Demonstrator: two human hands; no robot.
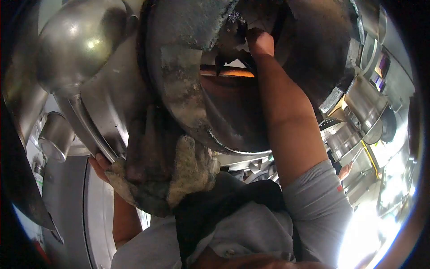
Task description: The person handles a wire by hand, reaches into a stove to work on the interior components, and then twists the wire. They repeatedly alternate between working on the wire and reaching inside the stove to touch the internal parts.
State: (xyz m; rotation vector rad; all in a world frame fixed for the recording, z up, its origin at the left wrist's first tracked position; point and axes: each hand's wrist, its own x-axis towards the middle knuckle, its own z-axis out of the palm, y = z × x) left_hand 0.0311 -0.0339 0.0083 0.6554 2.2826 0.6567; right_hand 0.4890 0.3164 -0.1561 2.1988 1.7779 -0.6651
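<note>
On the left, my left hand has its fingers curled at the lower end of the tubular handle of a large steel ladle, whose rounded bowl is turned up. A stained cloth lies beside these fingers, around a dark, blocky metal part; part of the hand is hidden there. My right arm reaches up into the opening of a big, blackened round metal vessel. There my right hand is closed next to a dark, ragged piece. What the fist holds is hidden. An orange strip shows below it.
A steel cup is at the left, above a grey metal panel. Steel pots and a perforated skimmer are on the right. Another person's hand shows near them.
</note>
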